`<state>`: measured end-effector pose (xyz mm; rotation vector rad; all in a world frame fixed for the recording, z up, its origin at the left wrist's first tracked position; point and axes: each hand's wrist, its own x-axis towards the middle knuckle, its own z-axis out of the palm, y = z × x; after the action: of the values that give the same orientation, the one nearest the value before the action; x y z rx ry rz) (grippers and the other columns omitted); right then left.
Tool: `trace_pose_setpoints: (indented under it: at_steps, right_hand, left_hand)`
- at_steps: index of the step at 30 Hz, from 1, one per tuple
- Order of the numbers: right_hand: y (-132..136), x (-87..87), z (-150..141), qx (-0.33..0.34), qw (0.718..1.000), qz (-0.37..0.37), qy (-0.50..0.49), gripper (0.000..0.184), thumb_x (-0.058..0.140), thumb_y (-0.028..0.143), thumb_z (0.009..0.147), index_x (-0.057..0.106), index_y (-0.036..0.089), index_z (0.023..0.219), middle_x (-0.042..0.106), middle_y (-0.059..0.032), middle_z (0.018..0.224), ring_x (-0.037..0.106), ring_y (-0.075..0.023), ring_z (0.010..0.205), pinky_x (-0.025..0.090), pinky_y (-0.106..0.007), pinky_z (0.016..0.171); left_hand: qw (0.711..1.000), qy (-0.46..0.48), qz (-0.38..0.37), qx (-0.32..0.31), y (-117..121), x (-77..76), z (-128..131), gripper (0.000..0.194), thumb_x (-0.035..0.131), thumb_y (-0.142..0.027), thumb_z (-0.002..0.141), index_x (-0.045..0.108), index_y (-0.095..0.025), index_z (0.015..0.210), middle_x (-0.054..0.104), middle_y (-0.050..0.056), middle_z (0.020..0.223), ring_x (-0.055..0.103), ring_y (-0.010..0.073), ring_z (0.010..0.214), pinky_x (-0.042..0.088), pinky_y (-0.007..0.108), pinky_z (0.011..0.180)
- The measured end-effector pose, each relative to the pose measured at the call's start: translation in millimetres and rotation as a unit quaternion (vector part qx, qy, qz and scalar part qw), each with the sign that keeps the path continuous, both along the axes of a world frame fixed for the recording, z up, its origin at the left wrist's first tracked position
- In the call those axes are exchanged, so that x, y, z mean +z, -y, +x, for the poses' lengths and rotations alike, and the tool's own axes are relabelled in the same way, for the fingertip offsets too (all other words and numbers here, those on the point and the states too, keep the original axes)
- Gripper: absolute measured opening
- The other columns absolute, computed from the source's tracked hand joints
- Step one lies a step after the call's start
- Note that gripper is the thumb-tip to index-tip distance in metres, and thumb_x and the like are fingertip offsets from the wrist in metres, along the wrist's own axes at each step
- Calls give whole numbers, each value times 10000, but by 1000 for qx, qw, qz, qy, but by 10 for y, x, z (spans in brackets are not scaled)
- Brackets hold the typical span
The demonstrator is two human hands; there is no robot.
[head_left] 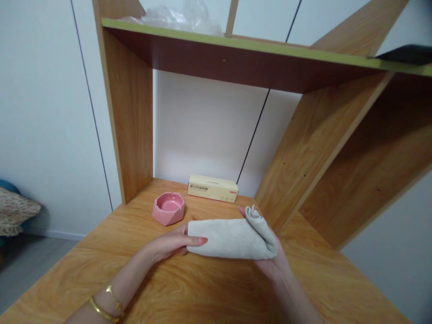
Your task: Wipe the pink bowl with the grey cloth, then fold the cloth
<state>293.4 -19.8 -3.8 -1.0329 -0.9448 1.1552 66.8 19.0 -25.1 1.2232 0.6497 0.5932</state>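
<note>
A folded pale grey cloth (229, 238) is held between both hands just above the wooden desk (189, 292). My left hand (172, 243) pinches its left end, thumb on top and fingers underneath. My right hand (270, 258) cups the right end from below, where the cloth bunches up; only a fingertip shows above it. Gold bangles (104, 306) circle my left wrist.
A pink faceted ashtray (168, 208) sits behind the left hand. A cream box with red print (212, 187) lies at the back by the white wall. Wooden shelf uprights stand left and right, with a green-edged shelf (236, 45) overhead holding crumpled clear plastic (182, 18).
</note>
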Motion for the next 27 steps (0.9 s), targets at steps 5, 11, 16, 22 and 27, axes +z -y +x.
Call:
trace_pose_setpoints:
  at_steps: [5,11,16,22,27]
  right_hand:
    - [10,-258,358,73,991,-107,-35,342,510,439,742,590,194,966,669,-56,862,625,-209,825,495,-380,723]
    - [-20,-391,756,-41,975,-196,95,406,439,551,771,568,180,874,598,-13,592,561,-142,449,471,-285,445]
    - [-48,-385,729,-115,936,-166,289,507,615,528,627,547,162,971,553,14,518,507,-147,389,362,-234,321]
    - [-30,-300,743,-66,949,-136,276,374,664,261,510,559,157,854,431,100,416,387,-74,335,294,-177,325]
    - [123,-132,872,-68,959,-149,230,402,620,239,548,548,200,941,512,64,558,505,-102,454,427,-207,384]
  left_hand:
    - [996,-19,30,79,-95,17,32,369,668,-357,626,633,-97,885,648,75,781,583,167,701,416,227,595]
    - [975,-109,131,144,-198,-37,20,230,582,-298,616,621,-107,739,658,66,743,592,199,678,423,258,602]
    - [867,-363,276,201,-79,60,12,232,514,-334,666,611,-141,753,655,99,770,606,261,742,420,306,632]
    - [711,-560,381,191,66,135,85,244,424,-327,738,598,-163,785,649,154,805,607,328,804,415,390,668]
    - [738,-554,362,130,94,139,99,223,475,-317,701,604,-170,809,643,127,800,604,312,788,421,371,654]
